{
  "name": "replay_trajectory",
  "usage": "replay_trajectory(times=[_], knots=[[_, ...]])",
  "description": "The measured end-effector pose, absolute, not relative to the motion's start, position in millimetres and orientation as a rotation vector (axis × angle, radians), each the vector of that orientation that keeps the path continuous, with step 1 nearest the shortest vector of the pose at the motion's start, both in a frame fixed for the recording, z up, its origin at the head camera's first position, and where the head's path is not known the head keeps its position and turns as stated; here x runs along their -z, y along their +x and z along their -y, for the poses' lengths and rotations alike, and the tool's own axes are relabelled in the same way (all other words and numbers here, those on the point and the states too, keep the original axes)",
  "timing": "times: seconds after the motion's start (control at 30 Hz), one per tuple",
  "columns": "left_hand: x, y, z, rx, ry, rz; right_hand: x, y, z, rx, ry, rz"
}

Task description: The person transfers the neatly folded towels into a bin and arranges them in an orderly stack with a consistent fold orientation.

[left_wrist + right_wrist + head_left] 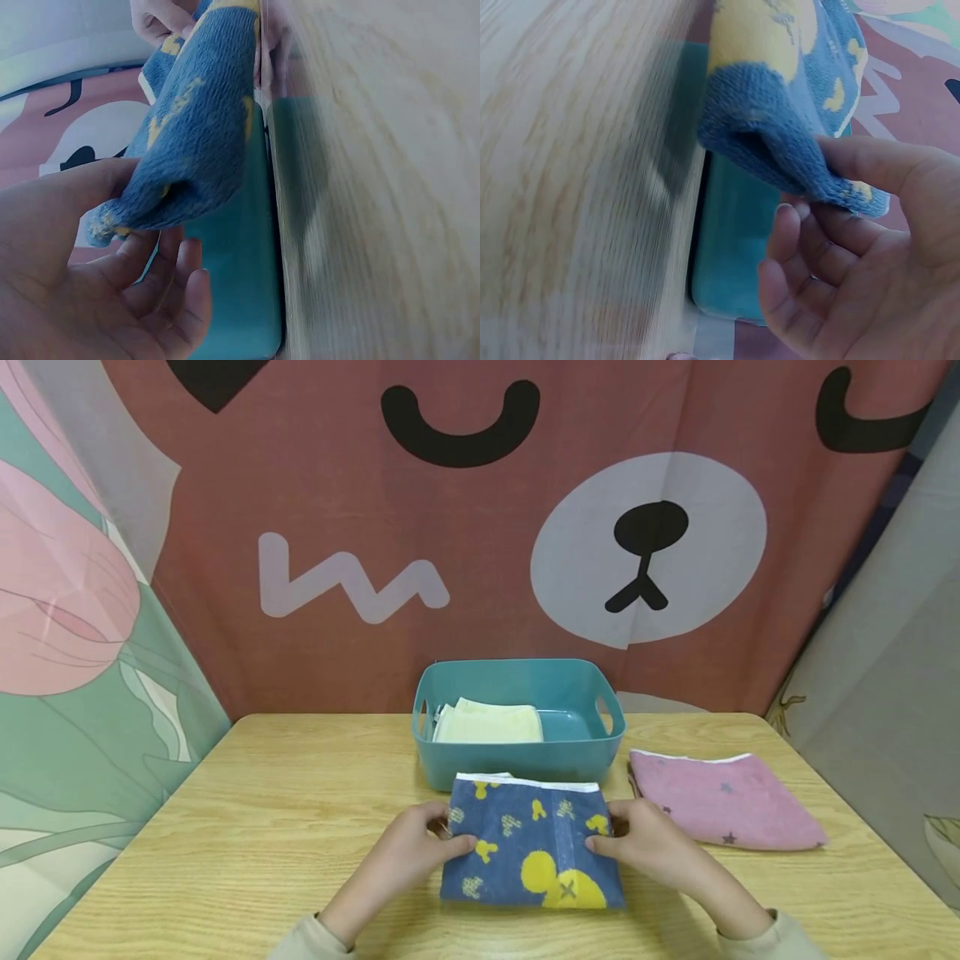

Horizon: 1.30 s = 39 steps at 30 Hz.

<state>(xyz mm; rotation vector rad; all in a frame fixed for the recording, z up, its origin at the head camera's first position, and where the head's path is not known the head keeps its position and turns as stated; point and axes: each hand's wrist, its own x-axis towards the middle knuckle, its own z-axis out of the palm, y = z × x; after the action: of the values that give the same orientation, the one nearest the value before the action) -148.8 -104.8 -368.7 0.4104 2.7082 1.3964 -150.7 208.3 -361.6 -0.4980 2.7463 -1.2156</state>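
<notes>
A folded blue towel [517,852] with yellow mouse-shaped figures and a white edge is held up in front of the basket. My left hand [423,839] pinches its left side, thumb on the near face and fingers behind. On the opposite side my right hand [648,843] pinches it the same way. Both wrist views show the towel's thick folded layers [191,142] between thumb and fingers, its lower fold hanging over the wooden table. Behind it stands a teal basket [517,756] with a folded pale yellow towel [491,724] in its left part.
A folded pink towel [727,802] with grey stars lies on the wooden table [300,810], right of the basket. Printed curtains [360,660] hang behind the table and at both sides.
</notes>
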Motion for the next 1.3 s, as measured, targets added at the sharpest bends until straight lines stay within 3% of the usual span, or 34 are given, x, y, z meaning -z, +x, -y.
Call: replay_trajectory(times=[0.33,1.3], knots=[[365.1,-151.9,104.3,-1.483,0.305,-2.683,355.7,-149.1,-198.8,1.237,-0.26,-2.9],[356.7,-148.4,98.2,-1.926,0.232,-2.618,353.3,-147.7,-184.7,1.617,-0.14,-2.932]])
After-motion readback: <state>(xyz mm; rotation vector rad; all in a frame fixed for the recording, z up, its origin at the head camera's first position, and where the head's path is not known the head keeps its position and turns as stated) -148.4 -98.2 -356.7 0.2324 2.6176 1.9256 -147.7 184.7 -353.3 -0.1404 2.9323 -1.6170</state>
